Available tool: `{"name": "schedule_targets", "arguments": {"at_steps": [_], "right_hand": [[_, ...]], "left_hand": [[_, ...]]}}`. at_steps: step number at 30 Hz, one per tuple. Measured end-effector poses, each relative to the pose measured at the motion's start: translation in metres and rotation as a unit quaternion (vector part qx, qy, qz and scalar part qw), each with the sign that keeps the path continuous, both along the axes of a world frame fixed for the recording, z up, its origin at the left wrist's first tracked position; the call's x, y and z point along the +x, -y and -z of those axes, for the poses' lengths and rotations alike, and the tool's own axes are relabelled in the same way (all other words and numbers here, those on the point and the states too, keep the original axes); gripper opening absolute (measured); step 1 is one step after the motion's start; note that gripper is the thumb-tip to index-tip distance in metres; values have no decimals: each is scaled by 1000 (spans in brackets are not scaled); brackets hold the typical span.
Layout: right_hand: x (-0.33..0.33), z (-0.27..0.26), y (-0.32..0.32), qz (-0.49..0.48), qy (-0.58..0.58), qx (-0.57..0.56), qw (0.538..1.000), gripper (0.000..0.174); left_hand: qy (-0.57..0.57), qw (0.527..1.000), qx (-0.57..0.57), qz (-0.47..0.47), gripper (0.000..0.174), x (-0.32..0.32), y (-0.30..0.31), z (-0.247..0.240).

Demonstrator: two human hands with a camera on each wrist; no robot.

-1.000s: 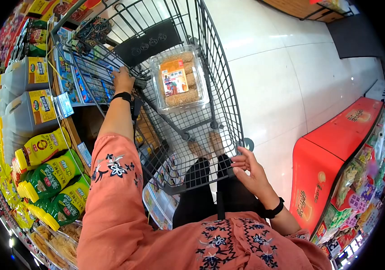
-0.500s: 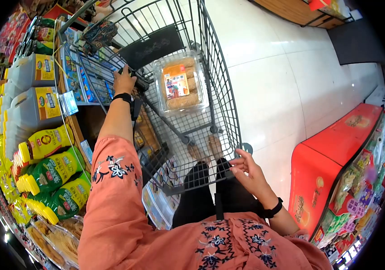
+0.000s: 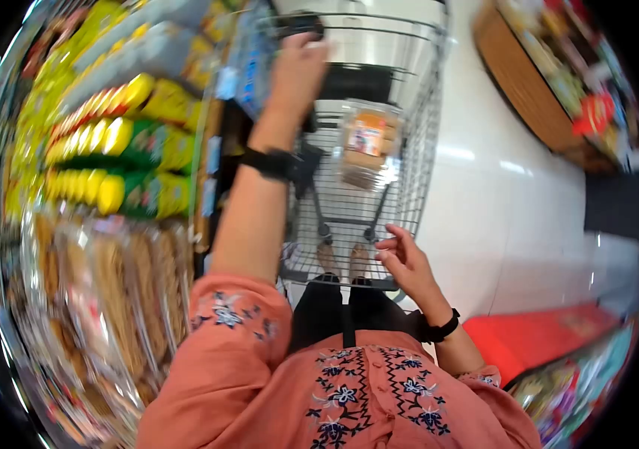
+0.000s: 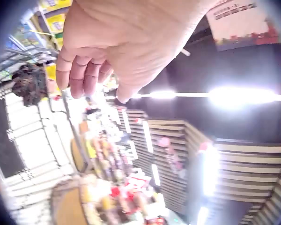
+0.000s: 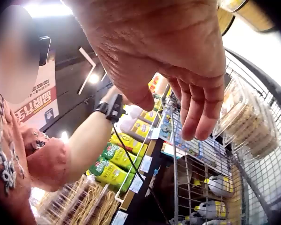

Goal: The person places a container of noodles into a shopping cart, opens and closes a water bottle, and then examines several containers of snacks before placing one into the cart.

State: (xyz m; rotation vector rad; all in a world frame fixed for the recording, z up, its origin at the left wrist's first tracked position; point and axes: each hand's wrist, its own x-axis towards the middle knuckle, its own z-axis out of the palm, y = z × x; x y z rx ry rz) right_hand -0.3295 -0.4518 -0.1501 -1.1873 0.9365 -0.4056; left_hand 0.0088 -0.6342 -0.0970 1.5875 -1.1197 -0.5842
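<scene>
My left hand (image 3: 300,71) is raised over the left side of a dark wire shopping cart (image 3: 418,176), blurred in the head view. In the left wrist view its fingers (image 4: 79,77) hang loosely bent with nothing in them. My right hand (image 3: 409,262) hovers by the cart's near right corner. The right wrist view shows its fingers (image 5: 201,110) relaxed, with no object between them. Inside the cart lies a clear plastic box (image 3: 370,142) of brown, crumb-coated rolls with an orange label.
Close on the left stands a shelf with yellow-capped bottles (image 3: 114,135) and clear packs of long brown food (image 3: 110,292). A red display stand (image 3: 544,337) is at lower right, a curved wooden counter (image 3: 529,90) at upper right. Pale tiled floor (image 3: 484,194) runs between.
My left hand has come up off the cart's left side and appears larger. The view has swung left, bringing more of the shelf in. The right hand keeps its pose near the cart's corner.
</scene>
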Motion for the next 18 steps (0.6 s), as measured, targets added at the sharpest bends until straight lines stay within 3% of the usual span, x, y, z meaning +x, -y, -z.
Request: {"name": "schedule_targets", "arguments": {"at_steps": [1, 2, 4, 7, 8, 9, 11, 14, 18], "right_hand": [[7, -2, 3, -23, 12, -5, 1000, 51], [16, -5, 5, -36, 25, 0, 999, 48], [34, -19, 8, -79, 31, -2, 996, 45], [48, -9, 8, -157, 47, -89, 982, 36], [56, -17, 5, -179, 56, -108, 976, 32], [70, -26, -4, -156, 74, -194, 966, 34], [82, -30, -12, -232, 71, -156, 957, 35], [100, -10, -36, -325, 130, -38, 936, 33], [139, -57, -114, -450, 72, -24, 890, 28]], "left_hand": [[-37, 999, -10, -15, 41, -32, -36, -48], [-4, 996, -88, 3, 35, -45, -64, -60], [55, 993, -103, -29, 21, -88, -136, -106], [0, 996, -89, 25, 23, -117, -220, -108], [47, 996, -60, 35, 24, -118, -245, -104], [37, 999, -18, 34, 24, -117, -268, -102], [5, 997, 62, 36, 23, -118, -314, -98], [-51, 998, 42, 19, 24, -116, -386, -97], [-102, 986, 120, -48, 30, -121, -507, -117]]}}
